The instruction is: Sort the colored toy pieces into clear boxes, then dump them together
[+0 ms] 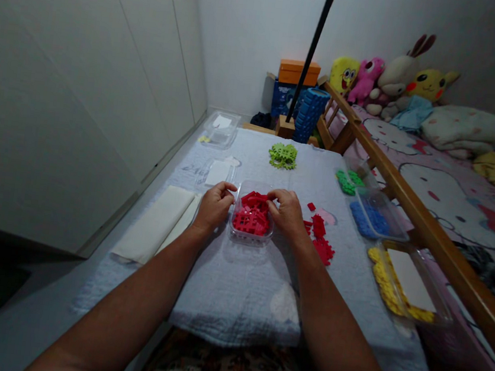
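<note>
A clear plastic box (250, 239) filled with red plastic building pieces (251, 218) sits on the cloth in front of me. My left hand (216, 207) is at its left rim, thumb and fingers closed on the edge. Over the right rim reaches my right hand (288, 212), its thumb and forefinger pinched at a red piece on top of the heap; the fingers partly hide that piece. More red pieces (322, 250) lie loose on the cloth just right of my right wrist.
Light green pieces (283, 155) lie at the table's far side. Along the right stand boxes of green (350, 182), blue (366, 219) and yellow pieces (390, 291), beside a wooden bed rail (392, 172). Folded cream cloth (154, 222), a lid (218, 173) and another clear box (222, 132) are left.
</note>
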The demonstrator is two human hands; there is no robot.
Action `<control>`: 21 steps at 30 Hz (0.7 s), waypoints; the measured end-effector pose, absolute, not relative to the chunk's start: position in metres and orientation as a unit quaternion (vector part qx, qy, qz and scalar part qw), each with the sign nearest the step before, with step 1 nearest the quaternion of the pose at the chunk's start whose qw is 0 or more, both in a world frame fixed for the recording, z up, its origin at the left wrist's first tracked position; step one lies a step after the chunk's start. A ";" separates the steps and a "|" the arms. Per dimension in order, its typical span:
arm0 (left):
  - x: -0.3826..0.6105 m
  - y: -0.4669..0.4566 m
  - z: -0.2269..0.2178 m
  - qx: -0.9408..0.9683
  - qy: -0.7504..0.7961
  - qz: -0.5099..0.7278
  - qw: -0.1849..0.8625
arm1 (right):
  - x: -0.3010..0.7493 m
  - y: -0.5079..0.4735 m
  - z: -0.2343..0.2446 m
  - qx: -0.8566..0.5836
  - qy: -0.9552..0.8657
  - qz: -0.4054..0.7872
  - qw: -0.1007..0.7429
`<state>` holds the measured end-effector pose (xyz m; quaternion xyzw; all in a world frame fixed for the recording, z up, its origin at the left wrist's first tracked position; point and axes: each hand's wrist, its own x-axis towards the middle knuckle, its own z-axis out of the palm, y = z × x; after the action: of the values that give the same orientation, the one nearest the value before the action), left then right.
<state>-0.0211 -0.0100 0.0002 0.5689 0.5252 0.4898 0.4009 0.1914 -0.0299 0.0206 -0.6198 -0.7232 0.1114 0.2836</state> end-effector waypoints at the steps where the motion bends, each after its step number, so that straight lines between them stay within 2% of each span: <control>1: -0.021 -0.010 0.000 0.569 0.525 0.489 0.402 | 0.192 -0.030 0.020 -0.617 -0.725 0.112 0.285; 9: -0.022 -0.009 -0.003 0.565 0.522 0.490 0.410 | 0.200 -0.030 0.022 -0.590 -0.720 0.127 0.343; 13: -0.022 -0.009 -0.002 0.561 0.523 0.492 0.411 | 0.216 -0.030 0.025 -0.619 -0.698 0.091 0.349; 16: -0.021 -0.009 -0.002 0.560 0.522 0.491 0.415 | 0.230 -0.030 0.026 -0.675 -0.669 0.045 0.309; 21: -0.020 -0.009 -0.001 0.560 0.525 0.490 0.413 | 0.244 -0.037 0.022 -0.774 -0.606 0.016 0.180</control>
<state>-0.0204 -0.0095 -0.0010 0.5604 0.5248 0.4901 0.4127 0.2444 -0.0368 0.0217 -0.7743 -0.6065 0.0157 0.1799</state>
